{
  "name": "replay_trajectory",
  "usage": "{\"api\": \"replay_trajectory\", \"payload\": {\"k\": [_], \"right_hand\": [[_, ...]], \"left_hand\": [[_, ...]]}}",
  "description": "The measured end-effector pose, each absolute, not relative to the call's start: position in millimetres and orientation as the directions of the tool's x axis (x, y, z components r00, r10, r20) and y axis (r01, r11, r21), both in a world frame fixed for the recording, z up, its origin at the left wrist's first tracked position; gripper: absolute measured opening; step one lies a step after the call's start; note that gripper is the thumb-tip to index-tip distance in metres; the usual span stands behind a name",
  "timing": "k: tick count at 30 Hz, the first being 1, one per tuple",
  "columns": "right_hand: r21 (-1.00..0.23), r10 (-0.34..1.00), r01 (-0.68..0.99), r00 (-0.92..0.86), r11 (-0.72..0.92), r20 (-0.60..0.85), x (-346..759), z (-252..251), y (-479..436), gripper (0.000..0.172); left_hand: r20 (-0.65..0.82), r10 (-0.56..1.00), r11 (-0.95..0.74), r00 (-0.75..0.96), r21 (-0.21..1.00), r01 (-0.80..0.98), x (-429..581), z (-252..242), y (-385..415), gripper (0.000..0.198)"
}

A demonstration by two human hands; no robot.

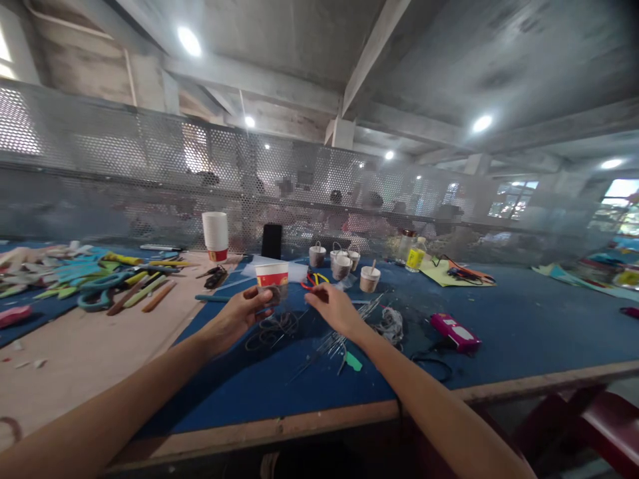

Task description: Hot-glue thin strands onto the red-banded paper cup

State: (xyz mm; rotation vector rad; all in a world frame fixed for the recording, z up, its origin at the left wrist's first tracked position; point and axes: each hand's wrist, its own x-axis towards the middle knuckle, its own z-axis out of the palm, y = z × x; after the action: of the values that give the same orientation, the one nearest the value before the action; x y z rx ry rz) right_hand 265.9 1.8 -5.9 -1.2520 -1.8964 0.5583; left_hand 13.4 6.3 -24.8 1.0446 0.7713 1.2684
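My left hand holds a paper cup upright, fingers and thumb around its lower part. The cup has a white rim and a red band, and its lower part looks grey-brown, as if wrapped in cord. To its right, my right hand is closed in a pinch, apart from the cup; whatever is between its fingertips is too small to make out. Just behind that hand lies a tool with red and yellow handles. Loose dark cord is coiled on the blue tabletop below, beside scattered thin wires and a grey cord bundle.
Several small wrapped cups stand behind my hands. A stack of paper cups and a black phone are farther back. Scissors and clay-like pieces lie left. A magenta device and a yellow bottle are right.
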Motion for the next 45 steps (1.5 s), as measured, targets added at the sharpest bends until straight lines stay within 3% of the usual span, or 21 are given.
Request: {"api": "replay_trajectory", "payload": {"k": [3,5,7,12,23,36,45], "right_hand": [[-0.917,0.914,0.234,-0.325,0.325,0.241,235.2,-9.4,0.2,0.041],[-0.959,0.924,0.127,-0.327,0.253,0.201,222.3,-12.9,0.8,0.053],[-0.97,0.933,0.085,-0.303,0.23,0.195,217.7,-15.2,2.5,0.052],[-0.954,0.919,0.011,-0.27,0.3,0.286,228.5,-13.4,8.3,0.03],[-0.931,0.914,-0.146,-0.192,0.335,0.359,236.4,-8.3,9.5,0.033],[-0.913,0.902,-0.22,-0.193,0.344,0.386,234.5,-11.3,12.3,0.035],[-0.928,0.919,-0.105,-0.141,0.356,0.369,234.9,-9.4,12.1,0.032]], "left_hand": [[0.127,0.98,-0.069,0.154,0.939,-0.338,14.6,-21.3,2.8,0.044],[0.15,0.977,-0.092,0.154,0.94,-0.33,14.6,-19.9,1.7,0.047],[0.156,0.975,-0.099,0.157,0.941,-0.324,13.7,-20.4,2.4,0.046],[0.148,0.977,-0.089,0.154,0.938,-0.335,12.3,-23.2,5.2,0.041],[0.145,0.963,-0.063,0.225,0.94,-0.336,18.0,-15.9,-2.1,0.047],[0.161,0.949,-0.067,0.27,0.942,-0.329,18.6,-19.0,-1.8,0.046],[0.186,0.941,-0.075,0.284,0.93,-0.36,18.7,-21.1,-0.3,0.046]]}}
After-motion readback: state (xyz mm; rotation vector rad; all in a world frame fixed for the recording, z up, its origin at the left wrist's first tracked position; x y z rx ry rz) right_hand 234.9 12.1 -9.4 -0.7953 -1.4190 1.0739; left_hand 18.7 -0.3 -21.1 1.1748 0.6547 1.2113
